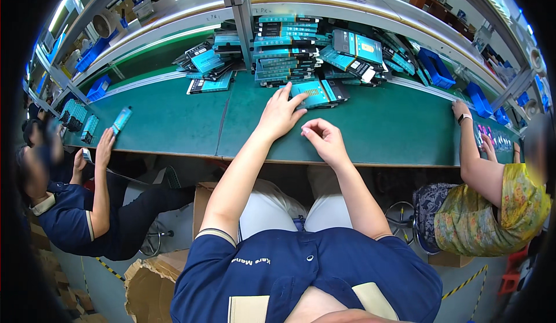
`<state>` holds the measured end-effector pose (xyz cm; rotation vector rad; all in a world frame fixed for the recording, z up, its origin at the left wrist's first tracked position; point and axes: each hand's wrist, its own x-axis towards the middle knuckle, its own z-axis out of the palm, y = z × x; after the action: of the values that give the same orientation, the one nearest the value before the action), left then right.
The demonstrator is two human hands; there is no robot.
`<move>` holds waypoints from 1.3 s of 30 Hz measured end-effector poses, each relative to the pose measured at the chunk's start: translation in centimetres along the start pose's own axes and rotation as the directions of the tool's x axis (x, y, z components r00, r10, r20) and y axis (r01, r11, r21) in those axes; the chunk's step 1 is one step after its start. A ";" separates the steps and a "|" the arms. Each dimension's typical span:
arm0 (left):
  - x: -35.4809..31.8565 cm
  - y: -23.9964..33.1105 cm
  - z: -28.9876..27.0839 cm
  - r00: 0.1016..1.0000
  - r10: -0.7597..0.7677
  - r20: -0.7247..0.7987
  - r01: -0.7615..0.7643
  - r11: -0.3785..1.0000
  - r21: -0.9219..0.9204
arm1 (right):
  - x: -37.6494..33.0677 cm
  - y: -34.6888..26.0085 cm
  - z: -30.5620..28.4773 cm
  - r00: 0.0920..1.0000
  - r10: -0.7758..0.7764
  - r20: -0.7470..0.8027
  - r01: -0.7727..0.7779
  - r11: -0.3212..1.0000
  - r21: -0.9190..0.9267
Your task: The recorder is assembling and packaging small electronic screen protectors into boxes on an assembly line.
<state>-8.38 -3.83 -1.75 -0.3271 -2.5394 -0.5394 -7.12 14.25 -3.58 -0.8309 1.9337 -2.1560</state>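
My left hand [281,113] reaches over the green table with fingers spread, its fingertips resting on the left part of a flat teal and black box [318,94]. That box lies in front of the stacks. My right hand [326,142] hovers nearer to me, just right of the left hand, with thumb and fingers curled together. Whether anything small is pinched there cannot be made out. Just behind the box rises a stack of similar teal boxes [285,53], and to its right lies a loose heap of boxes [358,46].
Another box pile [208,62] lies left of the metal post [242,22]. Blue bins [435,68] stand at the right back. A co-worker at left handles a teal pack [121,119]; another person [492,190] works at right. An overhead shelf [370,5] crosses the back.
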 end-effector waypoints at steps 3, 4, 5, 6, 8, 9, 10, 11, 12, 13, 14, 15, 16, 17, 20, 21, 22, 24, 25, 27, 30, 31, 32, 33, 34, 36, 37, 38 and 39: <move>-0.2 -0.5 -0.1 1.000 -0.011 0.008 0.011 1.000 -0.017 | 0.1 -0.5 -0.1 0.994 -0.007 -0.107 0.031 0.974 0.226; -0.2 -0.4 -0.2 1.000 -0.012 0.012 0.012 1.000 -0.020 | 0.1 -0.4 -0.5 0.983 -0.011 -0.182 0.063 0.958 0.281; -0.2 -0.2 -0.4 0.999 -0.038 0.026 0.040 0.998 -0.053 | 0.1 -0.2 -1.1 0.966 -0.010 -0.257 0.098 0.938 0.332; -0.3 -0.1 -0.4 0.997 -0.064 0.041 0.068 0.994 -0.086 | 0.3 0.0 -1.9 0.937 0.012 -0.348 0.144 0.896 0.419; -0.3 -0.3 -0.6 0.997 -0.070 0.018 0.071 0.988 -0.139 | 1.5 0.7 -4.3 0.865 0.202 -0.460 0.105 0.822 0.559; -0.4 -0.5 -0.7 0.997 -0.074 -0.002 0.072 0.979 -0.192 | 2.4 0.3 -5.1 0.789 0.346 -0.508 0.061 0.779 0.624; -0.4 -0.5 -0.8 0.998 -0.069 -0.003 0.067 0.977 -0.204 | 3.3 -0.1 -6.4 0.780 0.378 -0.499 0.012 0.788 0.615; -0.4 -0.5 -0.9 0.998 -0.065 0.000 0.063 0.974 -0.219 | 4.3 -0.4 -7.4 0.766 0.413 -0.492 -0.039 0.794 0.606; -0.5 -0.7 -1.1 0.997 -0.076 0.011 0.077 0.979 -0.190 | 5.4 -0.8 -7.8 0.793 0.382 -0.475 -0.101 0.850 0.517; -0.4 -1.0 -0.9 0.997 -0.080 0.004 0.079 0.976 -0.204 | 6.4 -0.4 -8.5 0.822 0.363 -0.439 -0.147 0.880 0.453; -0.4 -0.8 -1.1 0.996 -0.086 0.005 0.085 0.977 -0.196 | 7.3 -0.4 -8.7 0.844 0.386 -0.373 -0.195 0.868 0.456; -0.5 -0.6 -1.3 0.996 -0.092 0.008 0.092 0.978 -0.189 | 7.6 -0.4 -8.8 0.860 0.409 -0.306 -0.244 0.855 0.457; -0.5 -0.4 -1.8 0.990 -0.131 0.056 0.139 0.975 -0.173 | 7.4 -0.1 -8.9 0.858 0.414 -0.303 -0.252 0.854 0.454; -0.5 -0.3 -1.8 0.989 -0.138 0.058 0.146 0.973 -0.176 | 7.1 0.2 -9.1 0.892 0.387 -0.233 -0.250 0.852 0.459; -0.4 -0.3 -2.0 0.984 -0.168 0.063 0.176 0.974 -0.143 | 5.5 0.0 -9.1 0.913 0.356 -0.198 -0.230 0.851 0.472; -0.5 -0.4 -2.1 0.982 -0.175 0.068 0.183 0.973 -0.141 | 5.1 -0.2 -9.1 0.907 0.348 -0.238 -0.203 0.856 0.476; -0.4 -0.4 -2.0 0.989 -0.125 0.074 0.138 0.970 -0.202 | 4.9 -0.4 -9.4 0.904 0.348 -0.248 -0.196 0.854 0.482; -0.2 -0.4 -2.0 0.996 -0.062 0.061 0.077 0.953 -0.292 | 5.0 -0.7 -9.5 0.897 0.349 -0.272 -0.193 0.862 0.468; -0.2 -0.4 -2.0 0.992 -0.114 0.063 0.129 0.920 -0.370 | 5.0 -1.1 -9.5 0.894 0.341 -0.290 -0.187 0.873 0.451; -0.1 -0.7 -1.9 0.974 -0.219 0.065 0.218 0.807 -0.548 | 4.8 -1.7 -8.7 0.874 0.366 -0.319 -0.189 0.862 0.471; 0.2 -0.9 -1.9 0.945 -0.326 0.011 0.280 0.793 -0.541 | 4.7 -1.7 -8.5 0.913 0.263 -0.312 -0.064 0.847 0.527; 0.5 -0.8 -2.1 0.935 -0.355 0.014 0.302 0.772 -0.559 | 4.7 -1.7 -8.4 0.911 0.266 -0.314 -0.066 0.847 0.527; 0.8 0.0 -2.9 0.881 -0.467 0.082 0.438 0.736 -0.516 | 4.6 -1.9 -8.3 0.925 0.232 -0.300 -0.052 0.863 0.503; 0.8 -0.4 -2.3 0.881 -0.465 0.085 0.438 0.735 -0.517 | 4.6 -1.9 -8.2 0.938 0.197 -0.286 -0.038 0.877 0.479; 0.8 -0.8 -1.9 0.891 -0.450 -0.060 0.362 0.783 -0.506 | 4.7 -1.8 -8.0 0.937 0.197 -0.288 -0.037 0.877 0.479; 0.6 -1.8 -1.2 0.870 -0.358 -0.340 0.208 0.890 -0.405 | 5.0 -1.5 -7.8 0.956 0.139 -0.258 -0.031 0.923 0.383; 0.7 -1.9 -1.5 0.866 -0.247 -0.435 0.141 0.955 -0.262 | 4.8 -1.5 -7.6 0.966 0.123 -0.227 -0.037 0.935 0.353; 0.7 -1.8 -1.5 0.858 -0.297 -0.419 0.149 0.925 -0.349 | 4.8 -1.6 -7.5 0.964 0.137 -0.229 -0.056 0.942 0.330; 0.7 -1.6 -1.6 0.850 -0.345 -0.398 0.157 0.887 -0.434 | 4.7 -1.6 -7.3 0.961 0.151 -0.231 -0.075 0.949 0.306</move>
<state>-8.79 -5.86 -0.66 0.0198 -1.9998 -1.0913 -14.17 18.84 -0.78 -0.3991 1.6447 -2.4936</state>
